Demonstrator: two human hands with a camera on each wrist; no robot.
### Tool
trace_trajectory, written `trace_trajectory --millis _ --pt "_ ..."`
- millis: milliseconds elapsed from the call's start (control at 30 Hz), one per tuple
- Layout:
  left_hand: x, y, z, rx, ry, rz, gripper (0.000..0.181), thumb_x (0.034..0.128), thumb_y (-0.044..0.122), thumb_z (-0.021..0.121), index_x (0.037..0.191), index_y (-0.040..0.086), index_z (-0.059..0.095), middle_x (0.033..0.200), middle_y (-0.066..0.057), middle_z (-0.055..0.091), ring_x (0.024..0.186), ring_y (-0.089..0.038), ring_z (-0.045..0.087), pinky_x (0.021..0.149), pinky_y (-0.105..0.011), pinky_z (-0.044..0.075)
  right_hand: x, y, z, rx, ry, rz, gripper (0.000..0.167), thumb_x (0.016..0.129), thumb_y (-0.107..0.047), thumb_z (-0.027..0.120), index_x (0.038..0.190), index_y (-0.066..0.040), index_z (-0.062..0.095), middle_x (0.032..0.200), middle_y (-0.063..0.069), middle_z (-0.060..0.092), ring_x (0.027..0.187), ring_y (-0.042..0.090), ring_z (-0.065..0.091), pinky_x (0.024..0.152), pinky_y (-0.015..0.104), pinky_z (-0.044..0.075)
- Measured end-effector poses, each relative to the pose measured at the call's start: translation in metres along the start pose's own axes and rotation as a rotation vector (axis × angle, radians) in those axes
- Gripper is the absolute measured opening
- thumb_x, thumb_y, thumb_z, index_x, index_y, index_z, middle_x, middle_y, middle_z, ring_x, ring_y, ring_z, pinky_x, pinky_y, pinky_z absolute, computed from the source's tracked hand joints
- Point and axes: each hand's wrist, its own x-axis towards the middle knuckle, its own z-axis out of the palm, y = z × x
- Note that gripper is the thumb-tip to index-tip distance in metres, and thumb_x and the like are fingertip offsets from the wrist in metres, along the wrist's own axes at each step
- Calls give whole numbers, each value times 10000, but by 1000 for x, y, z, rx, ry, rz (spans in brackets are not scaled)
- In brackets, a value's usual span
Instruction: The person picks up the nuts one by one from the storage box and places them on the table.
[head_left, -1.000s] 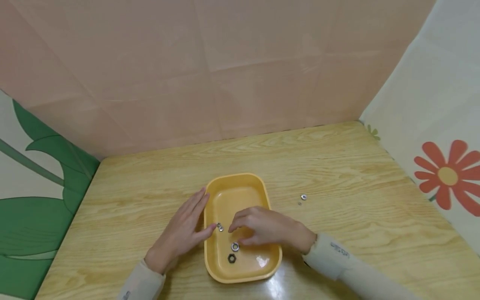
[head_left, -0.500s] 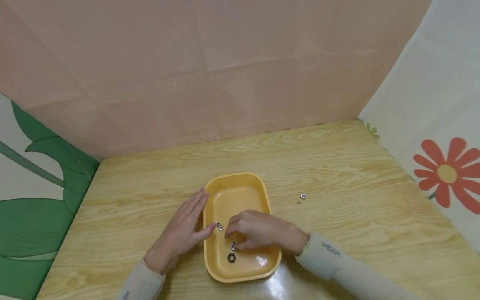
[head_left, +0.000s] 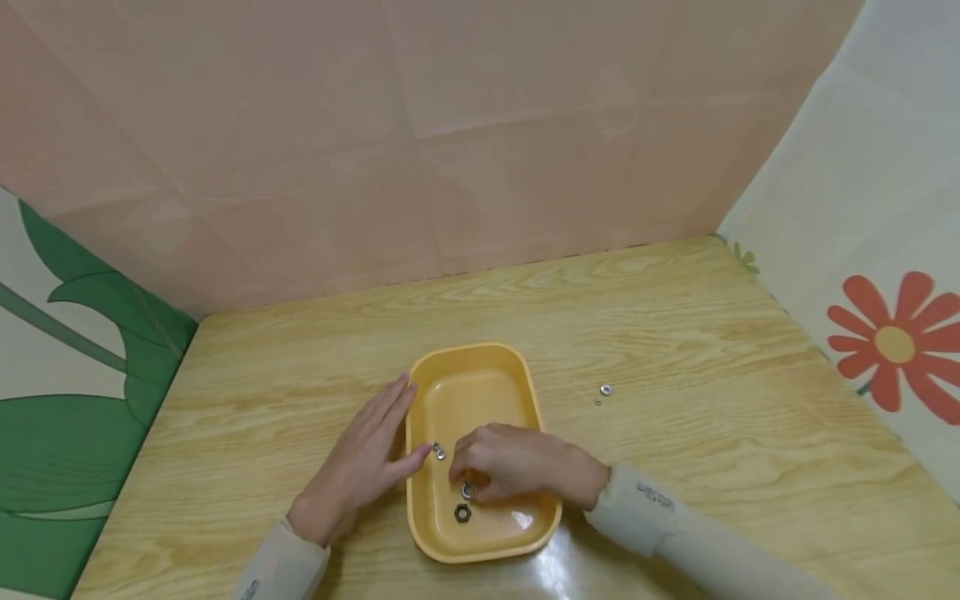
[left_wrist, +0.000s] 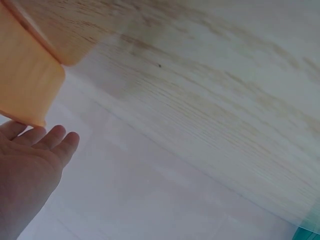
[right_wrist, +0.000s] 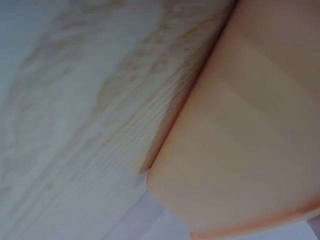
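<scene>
A yellow tray (head_left: 517, 358) with rounded corners stands on the wooden table in the head view. My left hand (head_left: 360, 458) lies along its left rim, fingers fairly straight, the thumb reaching over the edge. In the left wrist view, the fingertips of my left hand (left_wrist: 35, 160) touch the rim. Inside the tray, my right hand (head_left: 510, 462) pinches a silver nut (head_left: 468, 490) between thumb and fingers. Just below it lies a dark hex nut (head_left: 462, 513). Small silver nuts (head_left: 439, 454) sit near my left thumb. The right wrist view shows mostly the tray's outer wall (right_wrist: 240, 135).
Right of the tray, a silver nut (head_left: 606, 390) and a much smaller ring-like piece (head_left: 597, 403) lie on the table (head_left: 675, 333). A pink sheet (head_left: 450, 150) rises behind the table. Printed panels, one with a red flower (head_left: 896, 342), flank both sides.
My right hand has moved slightly left and down in the tray, and its fingers have closed in on the silver nut. The left hand has stayed at the rim.
</scene>
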Motion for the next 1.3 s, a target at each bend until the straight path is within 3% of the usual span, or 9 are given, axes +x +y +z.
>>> trace_trajectory --millis 300,967,1300 --pt "0 -1 1 4 -4 0 839 948 528 574 1557 34 276 1652 -137 219 1500 -340 283 1213 -530 288 6 1 5 -13 -17 -15 103 805 -151 757 907 -160 770 855 -82 704 740 -46 565 693 29 440" --pt "0 -1 0 11 5 4 836 946 522 575 1556 33 279 1653 -136 218 1495 -352 292 1204 -538 300 4 1 5 18 -15 22 185 764 -82 737 931 -154 775 880 -78 681 761 -36 554 690 40 439" --pt "0 -1 1 11 10 10 832 947 518 575 1553 27 284 1650 -142 222 1493 -357 293 1201 -545 304 4 0 2 34 22 20 171 792 -92 729 952 -133 777 900 -68 676 759 -40 546 684 21 426"
